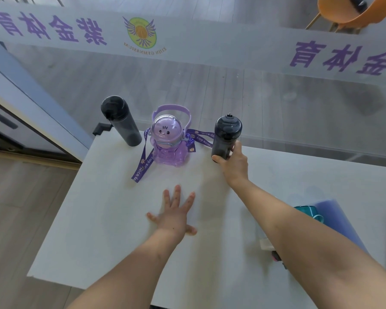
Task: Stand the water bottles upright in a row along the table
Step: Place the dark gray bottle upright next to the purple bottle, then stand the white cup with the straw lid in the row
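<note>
Three bottles stand upright along the far edge of the white table [112, 219]. A tall dark grey bottle [120, 121] is at the far left corner. A purple bunny-shaped bottle [168, 141] with a purple "Nice day" strap [142, 162] stands in the middle. To its right is a dark bottle with a sport cap [226, 136]; my right hand [233, 165] grips its lower body. My left hand [176, 214] lies flat on the table with fingers spread, holding nothing.
A glass wall with purple lettering rises just behind the table's far edge. At the table's right side lie a teal object [308, 210], a purple rolled mat [339, 219] and small items half hidden by my right forearm. Wooden floor lies to the left.
</note>
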The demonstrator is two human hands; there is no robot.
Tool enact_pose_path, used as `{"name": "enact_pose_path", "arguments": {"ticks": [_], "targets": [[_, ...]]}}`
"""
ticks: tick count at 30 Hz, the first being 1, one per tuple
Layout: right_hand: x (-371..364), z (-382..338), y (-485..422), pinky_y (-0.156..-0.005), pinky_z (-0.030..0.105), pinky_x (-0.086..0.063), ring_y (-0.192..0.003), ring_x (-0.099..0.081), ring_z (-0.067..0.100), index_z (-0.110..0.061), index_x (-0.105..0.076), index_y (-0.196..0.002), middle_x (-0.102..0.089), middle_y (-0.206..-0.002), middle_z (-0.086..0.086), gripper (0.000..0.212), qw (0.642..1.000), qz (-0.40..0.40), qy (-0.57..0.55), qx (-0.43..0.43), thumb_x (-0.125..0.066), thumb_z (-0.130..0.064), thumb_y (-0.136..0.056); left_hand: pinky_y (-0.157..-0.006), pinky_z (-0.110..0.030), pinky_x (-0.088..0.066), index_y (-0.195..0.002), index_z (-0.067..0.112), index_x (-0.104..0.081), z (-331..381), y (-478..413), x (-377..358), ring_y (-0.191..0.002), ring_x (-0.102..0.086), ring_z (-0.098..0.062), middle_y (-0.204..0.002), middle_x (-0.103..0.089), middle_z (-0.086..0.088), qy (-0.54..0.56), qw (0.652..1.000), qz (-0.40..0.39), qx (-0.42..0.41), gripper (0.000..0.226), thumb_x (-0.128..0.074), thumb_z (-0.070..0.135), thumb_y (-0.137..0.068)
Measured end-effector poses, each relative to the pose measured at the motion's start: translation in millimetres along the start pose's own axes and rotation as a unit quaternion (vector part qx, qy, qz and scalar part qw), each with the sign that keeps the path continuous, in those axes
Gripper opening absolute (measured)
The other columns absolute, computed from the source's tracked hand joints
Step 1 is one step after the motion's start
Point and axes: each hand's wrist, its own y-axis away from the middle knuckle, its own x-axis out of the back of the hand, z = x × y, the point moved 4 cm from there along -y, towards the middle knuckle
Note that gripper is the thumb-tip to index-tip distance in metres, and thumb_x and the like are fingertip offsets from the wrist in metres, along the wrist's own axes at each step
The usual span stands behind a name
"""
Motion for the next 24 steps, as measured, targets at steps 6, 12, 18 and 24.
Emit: {"name": "enact_pose_path", "arguments": {"ticks": [6, 12, 18, 24], "targets": [[0.0, 3.3, -1.5, -0.093, 0.042, -0.054, -0.108, -0.068, 0.028, -0.020, -0.047, -0.124, -0.069, -0.123, 0.004, 0.063, 1.000, -0.020, 0.013, -0.016, -0.088, -0.027, -0.076, -0.101, -0.084, -0.021, -0.150, 0.061, 0.018, 0.2, -0.1, 0.2, -0.149, 0.035, -0.024, -0.159, 0.043, 0.013, 0.011, 1.000, -0.008, -0.004, 0.119, -0.079, 0.056, -0.081], [33.1, -1.7, 25.4, -0.108, 0.044, -0.047, -0.129, -0.055, 0.026, -0.014, -0.048, -0.144, -0.057, -0.142, 0.007, 0.068, 0.999, -0.029, -0.003, -0.030, -0.082, -0.024, -0.085, -0.100, -0.084, -0.023, -0.151, 0.061, 0.018, -1.8, 2.0, 0.2, -0.150, 0.034, -0.024, -0.160, 0.041, 0.012, 0.013, 1.000, 0.000, -0.013, 0.119, -0.079, 0.056, -0.081], [114.8, -16.2, 91.6, -0.102, 0.032, -0.051, -0.113, -0.060, 0.011, -0.018, -0.065, -0.125, -0.067, -0.124, -0.006, 0.029, 0.990, -0.046, 0.086, 0.105, -0.069, -0.018, -0.096, -0.100, -0.084, -0.024, -0.153, 0.057, 0.018, -2.4, 6.0, 2.7, -0.150, 0.033, -0.026, -0.161, 0.040, 0.011, 0.013, 1.000, 0.012, -0.023, 0.118, -0.078, 0.055, -0.083], [156.8, 19.4, 156.6, -0.120, 0.036, -0.033, -0.143, -0.039, 0.014, -0.023, -0.062, -0.132, -0.054, -0.147, -0.005, 0.039, 0.926, -0.192, 0.290, 0.145, -0.071, -0.024, -0.095, -0.103, -0.080, -0.028, -0.159, 0.052, 0.000, 13.3, 18.0, 0.9, -0.153, 0.023, -0.030, -0.168, 0.025, 0.006, 0.000, 0.999, 0.024, -0.047, 0.098, -0.071, 0.048, -0.092]]}}
